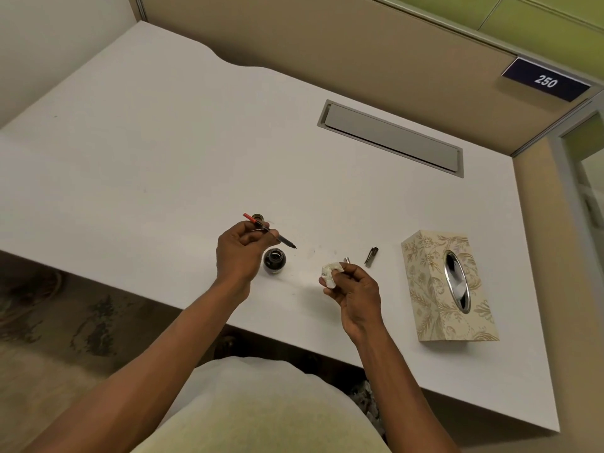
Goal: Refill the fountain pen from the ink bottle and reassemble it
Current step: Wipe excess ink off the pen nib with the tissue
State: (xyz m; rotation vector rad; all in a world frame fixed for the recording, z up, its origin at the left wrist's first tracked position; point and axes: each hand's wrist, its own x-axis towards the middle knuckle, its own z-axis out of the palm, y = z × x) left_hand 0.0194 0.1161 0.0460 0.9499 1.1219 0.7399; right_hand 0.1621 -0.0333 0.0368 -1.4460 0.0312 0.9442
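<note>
A person is standing at a white surface (163,152), with both hands raised just above it and held apart. The left hand (240,251) is pinching the inner part of a fountain pen (269,230), a thin piece with a red end pointing up and left and a dark nib pointing down and right. An open ink bottle (275,260) is sitting on the surface just right of that hand, below the nib. What may be its lid (258,217) is lying just behind the hand. The right hand (354,297) is gripping a crumpled white tissue (330,274). Beyond it, a small silver pen part (346,260) and a dark clipped cap (372,256) are lying near a floral tissue box (447,286) on the right.
</note>
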